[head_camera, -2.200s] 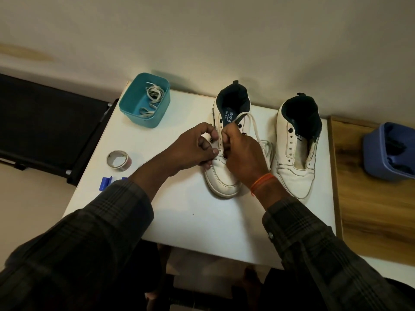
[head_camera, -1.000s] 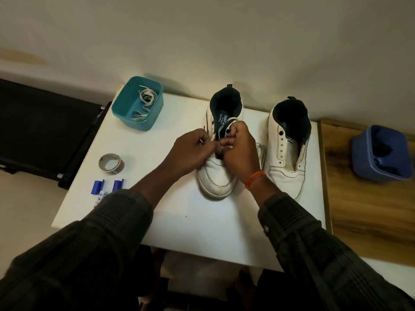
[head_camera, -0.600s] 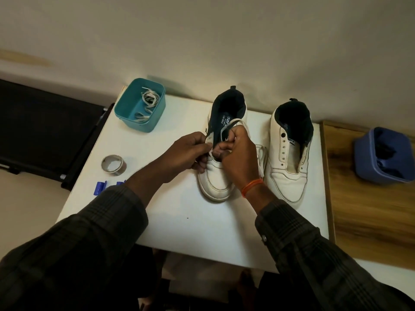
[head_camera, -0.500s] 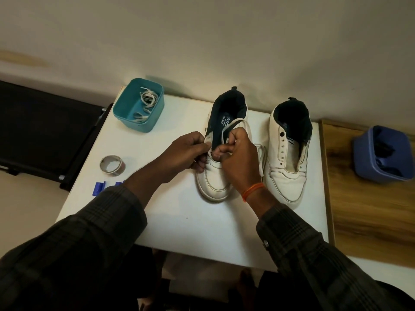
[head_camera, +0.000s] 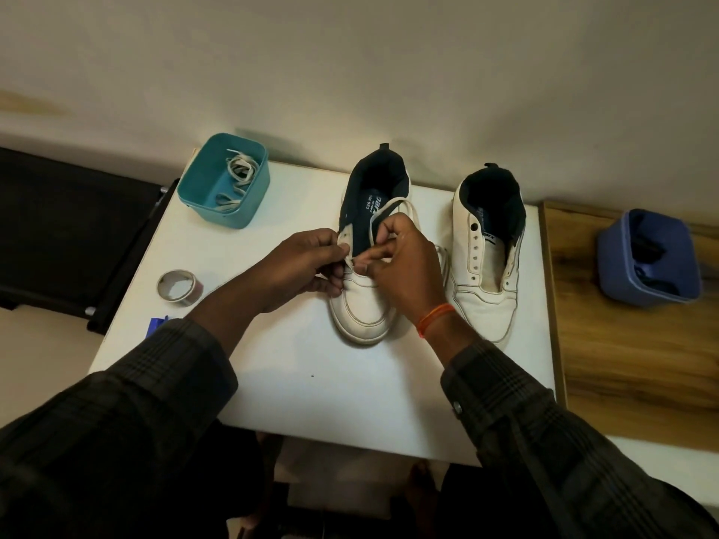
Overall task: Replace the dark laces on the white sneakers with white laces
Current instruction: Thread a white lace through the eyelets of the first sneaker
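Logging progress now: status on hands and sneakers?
Left hand grips left sneaker's eyelet flap. Right hand pinches white lace. Right sneaker unlaced. Nothing in the way.

I see a tape roll (head_camera: 179, 287) at nine o'clock on the white table (head_camera: 311, 383), with a wooden surface (head_camera: 630, 363) at three o'clock.

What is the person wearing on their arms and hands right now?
Both arms wear long dark sleeves with a faint plaid check. The right sleeve has a small button at its cuff. An orange thread band circles the right wrist. Left hand and right hand are bare, ungloved.
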